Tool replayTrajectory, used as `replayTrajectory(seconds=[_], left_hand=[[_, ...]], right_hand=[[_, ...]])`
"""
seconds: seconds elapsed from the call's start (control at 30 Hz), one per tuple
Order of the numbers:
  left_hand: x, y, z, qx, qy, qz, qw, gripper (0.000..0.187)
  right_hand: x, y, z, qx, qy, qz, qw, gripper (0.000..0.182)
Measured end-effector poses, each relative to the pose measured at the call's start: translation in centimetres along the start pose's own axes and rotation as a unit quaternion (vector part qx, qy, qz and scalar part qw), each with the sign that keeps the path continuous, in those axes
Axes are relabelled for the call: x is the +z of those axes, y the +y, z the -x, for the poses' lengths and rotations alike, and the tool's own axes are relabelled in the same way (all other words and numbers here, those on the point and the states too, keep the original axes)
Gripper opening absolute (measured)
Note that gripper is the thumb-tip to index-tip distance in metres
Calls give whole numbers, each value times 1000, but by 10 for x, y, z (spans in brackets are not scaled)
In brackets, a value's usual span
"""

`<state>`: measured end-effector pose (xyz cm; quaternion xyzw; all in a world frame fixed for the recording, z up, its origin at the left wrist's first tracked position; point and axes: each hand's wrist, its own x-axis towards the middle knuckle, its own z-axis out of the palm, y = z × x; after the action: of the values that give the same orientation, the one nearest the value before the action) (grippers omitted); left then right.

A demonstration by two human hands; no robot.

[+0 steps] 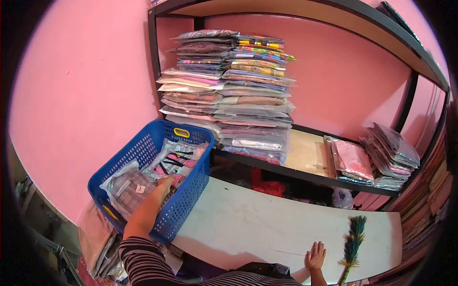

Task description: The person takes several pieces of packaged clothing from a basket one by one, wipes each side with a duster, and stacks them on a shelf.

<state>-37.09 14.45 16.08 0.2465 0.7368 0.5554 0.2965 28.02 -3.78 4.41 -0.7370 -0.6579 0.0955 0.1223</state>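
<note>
The left hand (pixel 165 185) reaches into the blue basket (pixel 190 198), partly hidden, so its grip cannot be told; the plaid packet (pixel 128 187) lies leftward of it, the patterned packet (pixel 175 161) just beyond. The right hand (pixel 315 256), spread on the table (pixel 248 214), is well apart.

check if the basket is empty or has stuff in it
Not empty: clear bags of patterned cloth lie inside the basket, with the left hand in there too.
</note>
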Motion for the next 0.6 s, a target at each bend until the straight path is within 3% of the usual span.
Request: replayTrajectory(seconds=[0.13,0.2,0.23,0.37,0.4,0.47,0.53,0.6], left_hand=[[-7,-16,-4,-58,12,125,990,19],[-18,-4,-1,-97,-131,143,976,20],[-22,9,1,-97,-133,139,976,20],[-35,57,-4,19,-199,295,935,20],[-38,61,-17,11,-152,392,907,18],[-37,110,34,101,-167,456,869,14],[-47,128,33,158,-187,499,831,12],[-41,153,66,243,-212,488,811,11]], right_hand=[[-3,-5,1,0,13,0,1000,59],[16,13,-5,-14,35,12,999,58],[22,17,-7,-29,60,22,998,57],[24,21,-8,-31,67,14,997,58],[20,18,-7,-31,64,14,997,58],[20,19,-7,-26,60,11,998,58],[27,24,-8,-36,77,16,996,58],[22,20,-8,-32,68,5,997,58]])
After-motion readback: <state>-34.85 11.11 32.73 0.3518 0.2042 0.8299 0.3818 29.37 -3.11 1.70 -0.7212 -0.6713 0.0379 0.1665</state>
